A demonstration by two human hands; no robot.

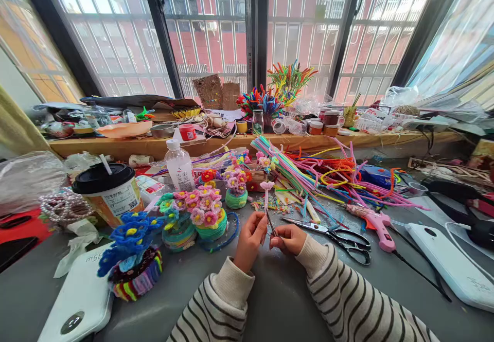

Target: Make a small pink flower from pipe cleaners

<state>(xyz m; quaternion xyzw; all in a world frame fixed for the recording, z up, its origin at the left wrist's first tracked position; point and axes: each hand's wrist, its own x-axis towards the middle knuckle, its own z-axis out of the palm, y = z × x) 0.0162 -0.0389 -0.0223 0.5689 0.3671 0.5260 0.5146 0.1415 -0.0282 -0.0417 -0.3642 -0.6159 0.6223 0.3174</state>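
Note:
My left hand (250, 240) is closed in a pinch around the stem of a small pink pipe-cleaner flower (267, 186), which stands upright above the fingertips. Close beside it, my right hand (292, 239) grips a slim dark metal tool (271, 225); its tip meets the stem near my left fingers. Whether it is tweezers or small scissors I cannot tell. Large black-handled scissors (349, 243) lie open on the grey table (278, 301), right of my hands. To the left stand a pot of pink flowers (204, 209) and a blue-flowered pot (133, 252).
A pink glue gun (380, 226) with a black cord lies at the right, near a white power bank (450, 259). Behind my hands spreads a pile of pipe cleaners (301, 172). A lidded drink cup (110, 190) and a plastic bottle (179, 167) stand at the left.

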